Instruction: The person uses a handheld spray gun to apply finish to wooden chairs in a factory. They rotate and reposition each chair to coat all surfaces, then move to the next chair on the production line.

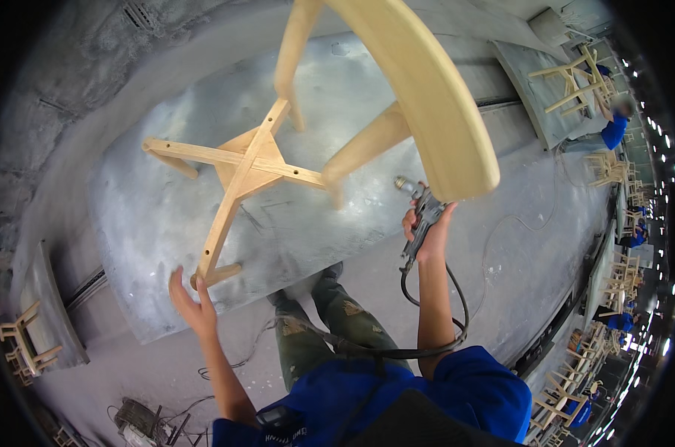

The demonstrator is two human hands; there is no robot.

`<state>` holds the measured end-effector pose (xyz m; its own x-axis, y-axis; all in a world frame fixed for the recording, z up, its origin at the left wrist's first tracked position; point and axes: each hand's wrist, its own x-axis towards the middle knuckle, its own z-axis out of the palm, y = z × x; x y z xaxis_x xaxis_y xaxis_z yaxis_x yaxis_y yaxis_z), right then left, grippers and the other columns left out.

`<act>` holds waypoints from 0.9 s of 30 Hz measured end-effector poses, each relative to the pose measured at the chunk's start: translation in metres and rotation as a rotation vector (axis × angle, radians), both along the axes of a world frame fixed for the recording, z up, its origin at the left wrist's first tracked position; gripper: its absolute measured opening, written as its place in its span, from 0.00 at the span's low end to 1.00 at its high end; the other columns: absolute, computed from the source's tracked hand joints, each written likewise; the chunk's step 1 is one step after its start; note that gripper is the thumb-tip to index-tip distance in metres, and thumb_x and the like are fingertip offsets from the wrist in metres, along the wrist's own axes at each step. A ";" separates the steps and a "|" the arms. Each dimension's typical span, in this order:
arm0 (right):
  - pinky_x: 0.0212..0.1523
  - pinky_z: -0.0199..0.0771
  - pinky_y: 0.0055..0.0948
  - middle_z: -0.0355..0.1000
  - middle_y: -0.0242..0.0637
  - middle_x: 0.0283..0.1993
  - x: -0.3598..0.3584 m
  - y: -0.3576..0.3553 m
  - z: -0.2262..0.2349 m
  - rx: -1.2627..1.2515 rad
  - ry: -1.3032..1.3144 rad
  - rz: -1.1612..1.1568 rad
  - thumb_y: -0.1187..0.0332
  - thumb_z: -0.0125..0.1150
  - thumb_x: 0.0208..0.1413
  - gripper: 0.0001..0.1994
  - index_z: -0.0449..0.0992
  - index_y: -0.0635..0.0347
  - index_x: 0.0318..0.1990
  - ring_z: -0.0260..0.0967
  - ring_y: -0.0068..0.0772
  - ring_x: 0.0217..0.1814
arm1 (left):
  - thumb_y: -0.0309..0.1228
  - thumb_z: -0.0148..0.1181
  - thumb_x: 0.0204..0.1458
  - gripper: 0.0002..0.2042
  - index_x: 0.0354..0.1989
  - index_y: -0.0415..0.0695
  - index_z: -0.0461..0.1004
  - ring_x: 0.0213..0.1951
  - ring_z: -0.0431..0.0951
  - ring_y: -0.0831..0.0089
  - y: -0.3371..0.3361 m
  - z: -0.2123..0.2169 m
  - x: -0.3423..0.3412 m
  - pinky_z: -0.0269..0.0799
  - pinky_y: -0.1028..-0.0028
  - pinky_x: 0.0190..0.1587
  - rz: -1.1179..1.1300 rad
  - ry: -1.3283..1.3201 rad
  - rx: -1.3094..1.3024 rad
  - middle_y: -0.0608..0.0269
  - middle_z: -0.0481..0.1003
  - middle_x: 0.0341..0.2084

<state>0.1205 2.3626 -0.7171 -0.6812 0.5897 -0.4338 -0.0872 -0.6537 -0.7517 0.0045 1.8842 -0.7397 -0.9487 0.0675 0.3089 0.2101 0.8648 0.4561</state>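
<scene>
A pale wooden chair frame (237,179) stands on a grey metal-topped table (330,246). Its crossed rails have a triangular wooden plate at the middle, and the broad curved backrest (441,112) rises close to me at upper right. My left hand (192,302) is at the rail's near left end, fingers stretched apart, thumb against the wood. Below the backrest's lower end, my right hand (434,237) is closed around a grey metal spray gun (427,212). The gun's brass-coloured nozzle points up and left, toward the frame. Whether anything leaves the nozzle cannot be seen.
A black hose (456,339) loops from the gun across my front. To the right, a person in blue (614,130) works at another table (527,89) with a chair. Several chairs (557,398) line the far right. A metal panel (54,313) and chair stand left.
</scene>
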 end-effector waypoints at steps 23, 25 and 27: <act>0.24 0.62 0.24 0.73 0.31 0.31 0.195 -0.060 -0.120 -0.152 -0.667 0.249 0.23 0.30 0.60 0.41 0.72 0.52 0.49 0.77 0.30 0.35 | 0.28 0.59 0.51 0.30 0.67 0.56 0.69 0.75 0.53 0.61 0.106 -0.037 0.107 0.46 0.41 0.71 -1.209 -0.222 -0.401 0.60 0.58 0.73; 0.25 0.64 0.26 0.73 0.31 0.32 0.204 -0.063 -0.120 -0.188 -0.663 0.217 0.24 0.30 0.61 0.41 0.72 0.53 0.51 0.76 0.30 0.35 | 0.27 0.59 0.51 0.29 0.65 0.55 0.70 0.74 0.54 0.62 0.149 -0.032 0.099 0.48 0.41 0.70 -1.271 -0.230 -0.378 0.60 0.59 0.73; 0.27 0.67 0.28 0.73 0.32 0.34 0.216 -0.061 -0.121 -0.235 -0.651 0.177 0.25 0.30 0.62 0.41 0.71 0.54 0.54 0.76 0.30 0.36 | 0.26 0.57 0.52 0.27 0.63 0.54 0.72 0.74 0.54 0.61 0.204 -0.029 0.097 0.49 0.40 0.70 -1.300 -0.309 -0.311 0.57 0.59 0.72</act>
<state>0.3364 2.3016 -0.8376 -0.3177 0.3355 -0.8869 0.4532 -0.7679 -0.4528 0.1018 2.0887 -0.7690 -0.1760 0.9800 -0.0928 0.8669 0.1990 0.4571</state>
